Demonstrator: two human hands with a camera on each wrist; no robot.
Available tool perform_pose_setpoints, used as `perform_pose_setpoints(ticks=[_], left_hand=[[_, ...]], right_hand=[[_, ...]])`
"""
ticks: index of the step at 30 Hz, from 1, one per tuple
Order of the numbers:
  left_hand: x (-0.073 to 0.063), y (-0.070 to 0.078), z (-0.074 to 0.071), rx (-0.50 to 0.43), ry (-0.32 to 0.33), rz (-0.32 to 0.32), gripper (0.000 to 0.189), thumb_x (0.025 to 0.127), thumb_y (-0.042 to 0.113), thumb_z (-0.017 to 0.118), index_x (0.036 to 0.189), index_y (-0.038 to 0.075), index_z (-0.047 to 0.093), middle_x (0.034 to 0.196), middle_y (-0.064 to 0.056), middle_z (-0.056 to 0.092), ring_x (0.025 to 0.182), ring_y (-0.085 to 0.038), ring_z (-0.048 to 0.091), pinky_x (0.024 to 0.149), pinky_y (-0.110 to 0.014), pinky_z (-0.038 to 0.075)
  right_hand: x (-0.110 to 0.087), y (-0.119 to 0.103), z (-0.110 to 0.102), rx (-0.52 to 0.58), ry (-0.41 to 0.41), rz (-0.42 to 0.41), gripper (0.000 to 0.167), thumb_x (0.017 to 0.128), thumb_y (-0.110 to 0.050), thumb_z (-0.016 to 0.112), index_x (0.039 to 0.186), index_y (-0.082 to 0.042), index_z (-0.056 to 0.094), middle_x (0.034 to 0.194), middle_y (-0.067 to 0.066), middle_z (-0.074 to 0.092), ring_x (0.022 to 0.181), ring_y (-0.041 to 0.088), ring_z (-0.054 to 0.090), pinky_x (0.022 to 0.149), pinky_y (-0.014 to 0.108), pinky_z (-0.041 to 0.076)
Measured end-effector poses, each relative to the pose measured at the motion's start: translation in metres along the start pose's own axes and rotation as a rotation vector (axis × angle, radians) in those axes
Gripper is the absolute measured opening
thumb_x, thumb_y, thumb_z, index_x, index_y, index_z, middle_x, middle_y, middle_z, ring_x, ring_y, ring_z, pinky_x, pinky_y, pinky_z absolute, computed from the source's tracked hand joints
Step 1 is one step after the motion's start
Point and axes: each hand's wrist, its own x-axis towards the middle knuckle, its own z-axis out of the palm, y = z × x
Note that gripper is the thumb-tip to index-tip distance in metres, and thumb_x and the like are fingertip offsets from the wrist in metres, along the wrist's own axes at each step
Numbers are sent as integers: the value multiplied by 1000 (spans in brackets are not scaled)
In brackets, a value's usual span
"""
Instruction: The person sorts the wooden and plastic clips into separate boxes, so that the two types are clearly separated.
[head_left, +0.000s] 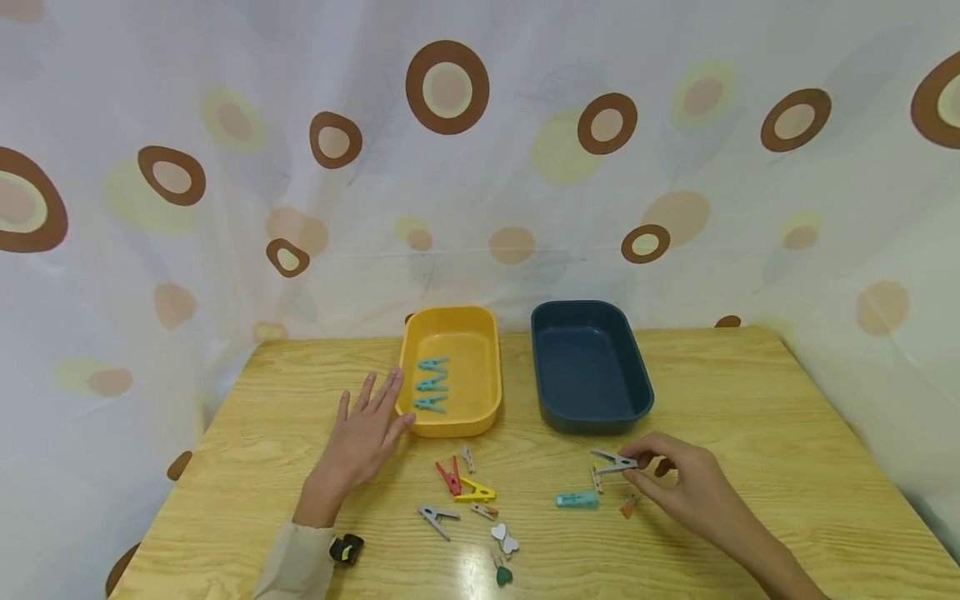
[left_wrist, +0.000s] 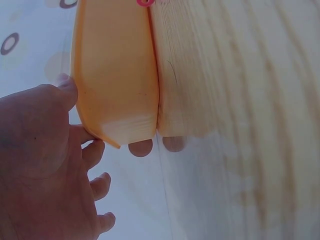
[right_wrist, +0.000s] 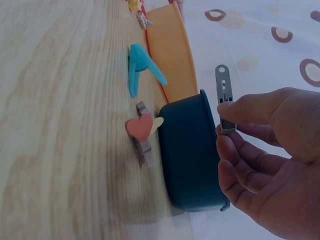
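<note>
Currently | right hand (head_left: 681, 482): fingers pinch grey clip (right_wrist: 224, 96) | left hand (head_left: 362, 437): fingers extended, touching yellow tray (head_left: 452, 429)

A hand could pass between the yellow clothespin (head_left: 483, 493) and the turquoise clothespin (head_left: 577, 500), or into the navy plastic tray (head_left: 588, 367) from above; the left hand (head_left: 362, 437) blocks the left rim of the yellow plastic tray (head_left: 472, 383).

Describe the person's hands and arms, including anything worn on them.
The left hand and right hand are bare, with no gloves or rings showing. A plain, pale beige sleeve ends a little short of the left hand. The right forearm shows no sleeve in the head view.
</note>
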Motion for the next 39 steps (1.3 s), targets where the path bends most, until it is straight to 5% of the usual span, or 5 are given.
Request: perform_pose_setpoints(ticks=[12,23,39], left_hand=[[-1,2,3,-1,-6,-8,70,111,47,40,165,9,17,170,-7,18,156,-37,11,119,-69,5],[-6,-2,-1,7,3,-18,70,111,47,39,166,10,17,170,-7,18,156,-37,9,119,-69,4],[0,2,-2,11,6,5,70,110,47,41,165,9,19,169,-8,19,156,-38,10,119,-70,5]], right_hand=[[33,-10,19,27,-11,-54,29,80,4,85,100,-15,74,91,-11,70,77,2,63,64,26,56],[70,-18,40,57,-40,-38,25,84,3,81,105,-10,75,96,-2,72,81,14,68,66,32,59],[117,-26,60,87,-67,-15,16,89,-8,82,103,-11,76,94,-3,71,82,13,66,68,29,56]])
